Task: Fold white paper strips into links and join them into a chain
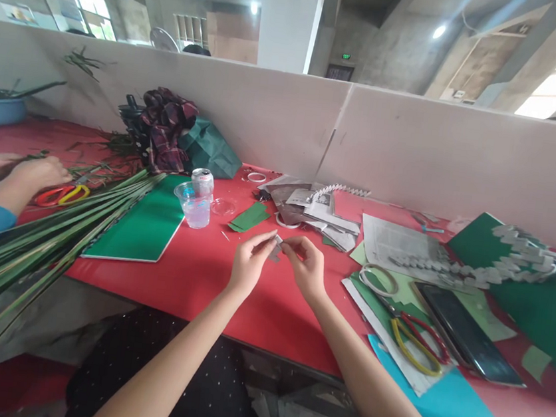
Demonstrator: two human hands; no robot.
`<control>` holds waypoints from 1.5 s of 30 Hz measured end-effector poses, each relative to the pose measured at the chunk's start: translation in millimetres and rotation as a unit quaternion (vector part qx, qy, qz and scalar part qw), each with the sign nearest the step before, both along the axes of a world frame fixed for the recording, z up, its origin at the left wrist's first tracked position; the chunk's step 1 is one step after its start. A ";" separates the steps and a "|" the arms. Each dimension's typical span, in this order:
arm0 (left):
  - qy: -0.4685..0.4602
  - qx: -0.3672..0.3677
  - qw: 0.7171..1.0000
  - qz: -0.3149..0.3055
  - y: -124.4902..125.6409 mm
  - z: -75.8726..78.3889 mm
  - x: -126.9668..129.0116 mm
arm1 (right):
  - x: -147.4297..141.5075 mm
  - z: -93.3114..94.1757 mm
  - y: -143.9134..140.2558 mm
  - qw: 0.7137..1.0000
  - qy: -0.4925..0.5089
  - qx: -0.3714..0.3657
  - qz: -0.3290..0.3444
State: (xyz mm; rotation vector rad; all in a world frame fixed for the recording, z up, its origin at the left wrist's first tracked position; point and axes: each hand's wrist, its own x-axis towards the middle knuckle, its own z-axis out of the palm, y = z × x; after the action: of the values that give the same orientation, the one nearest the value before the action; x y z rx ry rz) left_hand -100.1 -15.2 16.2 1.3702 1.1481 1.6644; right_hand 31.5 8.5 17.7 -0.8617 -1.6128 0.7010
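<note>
My left hand [250, 261] and my right hand [308, 263] meet over the middle of the red table [247, 305]. Between their fingertips is a small grey-white piece of folded paper [277, 240], pinched from both sides. Much of that piece is hidden by the fingers. Just beyond the hands lie green paper strips [249, 217] and a pile of newspaper sheets [331, 209]. A chain of folded paper links [517, 262] rests at the right, partly over a newspaper sheet and a green folder.
Scissors [417, 335] and a phone [469, 334] lie at the right. A plastic cup [195, 207], a can [203, 183] and a green notebook [140, 226] stand or lie left. Long leaves [54, 236] cross the table's left edge, near a co-worker's hands [35, 174]. A white partition [268, 120] runs behind.
</note>
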 end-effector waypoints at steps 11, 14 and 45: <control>-0.028 -0.032 0.998 -0.050 -0.6 4.2 -4.8 | 4.8 -1.5 1.1 0.994 -0.080 0.069 -0.009; 0.019 0.004 0.998 -0.052 -0.8 3.4 -6.5 | 6.9 -1.5 1.1 0.991 -0.102 0.083 -0.007; -0.083 -0.081 0.984 -0.133 4.0 5.2 -16.8 | 17.9 3.7 7.9 0.960 -0.201 0.194 0.036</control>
State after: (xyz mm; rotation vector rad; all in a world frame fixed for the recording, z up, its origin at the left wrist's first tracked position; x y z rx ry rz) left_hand -116.9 -11.2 21.4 1.2006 0.9377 1.4325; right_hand 49.4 16.4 21.4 -0.6845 -2.0659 0.2445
